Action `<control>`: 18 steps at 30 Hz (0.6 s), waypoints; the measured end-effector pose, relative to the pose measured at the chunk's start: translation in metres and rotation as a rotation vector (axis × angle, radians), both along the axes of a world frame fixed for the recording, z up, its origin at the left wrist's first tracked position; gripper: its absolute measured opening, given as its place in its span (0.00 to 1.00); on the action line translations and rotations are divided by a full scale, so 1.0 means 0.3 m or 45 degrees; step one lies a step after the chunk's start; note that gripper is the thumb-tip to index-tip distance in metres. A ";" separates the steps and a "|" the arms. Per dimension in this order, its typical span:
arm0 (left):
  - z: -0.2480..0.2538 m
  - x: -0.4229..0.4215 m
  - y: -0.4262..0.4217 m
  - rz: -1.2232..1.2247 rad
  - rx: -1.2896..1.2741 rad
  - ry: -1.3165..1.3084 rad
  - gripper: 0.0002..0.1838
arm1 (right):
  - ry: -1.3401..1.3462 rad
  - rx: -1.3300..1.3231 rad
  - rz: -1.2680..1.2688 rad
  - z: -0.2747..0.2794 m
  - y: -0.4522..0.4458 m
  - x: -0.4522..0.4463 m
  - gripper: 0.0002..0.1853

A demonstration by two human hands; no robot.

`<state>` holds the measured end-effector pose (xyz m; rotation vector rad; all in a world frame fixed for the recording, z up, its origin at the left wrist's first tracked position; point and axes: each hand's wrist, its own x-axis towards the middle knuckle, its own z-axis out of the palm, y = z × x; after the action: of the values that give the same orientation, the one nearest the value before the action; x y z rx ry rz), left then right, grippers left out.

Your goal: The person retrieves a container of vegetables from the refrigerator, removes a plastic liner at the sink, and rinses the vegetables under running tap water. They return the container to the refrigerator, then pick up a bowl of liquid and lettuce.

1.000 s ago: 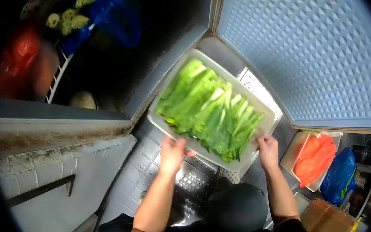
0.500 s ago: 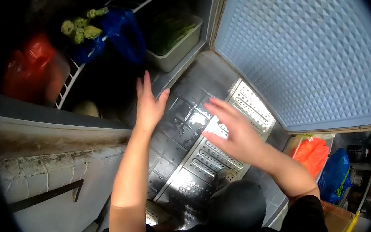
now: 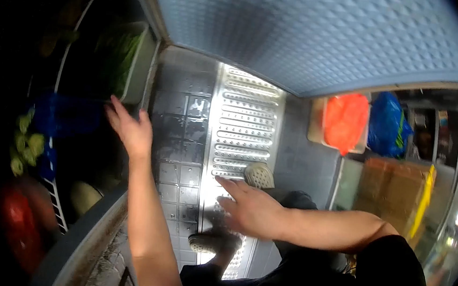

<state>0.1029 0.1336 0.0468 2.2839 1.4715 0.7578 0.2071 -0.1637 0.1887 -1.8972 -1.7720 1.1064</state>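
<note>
My left hand point(image 3: 133, 134) reaches to the cold cabinet's doorway with its fingers spread and nothing in it. Its fingertips are just below a white tub point(image 3: 137, 74) of long green vegetables point(image 3: 118, 62); whether they touch it I cannot tell. Left of that hand, a blue plastic bag point(image 3: 67, 117) and pale green stalks point(image 3: 28, 146) rest on a wire shelf point(image 3: 56, 204), much of it in the dark. My right hand point(image 3: 253, 210) hovers in front of my body, slightly blurred, above the metal floor grating point(image 3: 244, 124). Its fingers are extended and hold nothing.
The large blue textured door point(image 3: 323, 40) stands across the top. At right are an orange bag point(image 3: 345, 120) in a tub, a blue bag point(image 3: 386, 126) and a cardboard box point(image 3: 392, 191). The tiled floor point(image 3: 180, 115) looks wet. A red bag point(image 3: 21, 223) lies at lower left.
The view has turned, and more of the right side shows. My left hand is now closer to the tub of greens. My right hand appears lower and nearer my body.
</note>
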 end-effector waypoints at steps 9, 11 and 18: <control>0.341 -0.109 -0.506 -0.409 -0.509 0.244 0.45 | -0.155 0.145 -0.309 0.119 -0.151 -0.038 0.37; 0.491 -0.229 -0.691 -0.647 -0.756 0.448 0.44 | -0.196 0.198 -0.281 0.206 -0.203 -0.031 0.39; 1.085 -0.822 -1.161 -0.655 -1.311 0.810 0.42 | -0.453 0.613 -0.553 1.026 -0.184 0.293 0.42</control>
<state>-0.1437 -0.2146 0.3723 1.8989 0.9792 -0.7801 0.2949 -0.2190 0.4965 -2.0931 -1.4916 0.1762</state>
